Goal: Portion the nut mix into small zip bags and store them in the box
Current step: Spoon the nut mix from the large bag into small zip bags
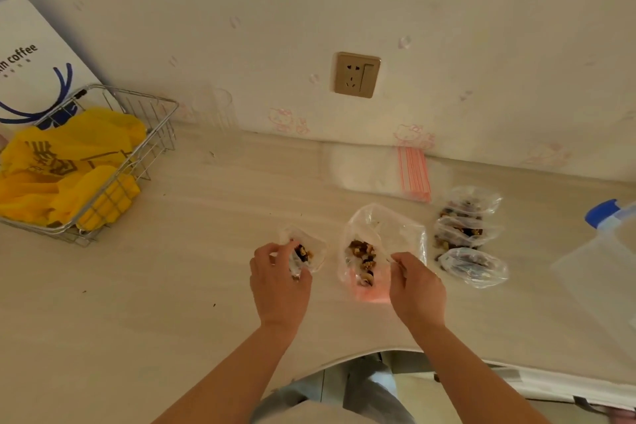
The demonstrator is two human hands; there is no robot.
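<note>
The left hand (279, 280) pinches a small zip bag (304, 253) just left of the big nut bag (373, 248), its grip closed on the mouth, probably to keep it open for filling. The right hand (414, 287) holds the big bag's near right edge in a narrow pinch, likely steadying it so the nuts stay reachable. Three filled bags (466, 234) wait right of the big bag, and the clear box (605, 272) stands further right, handy for storing them.
</note>
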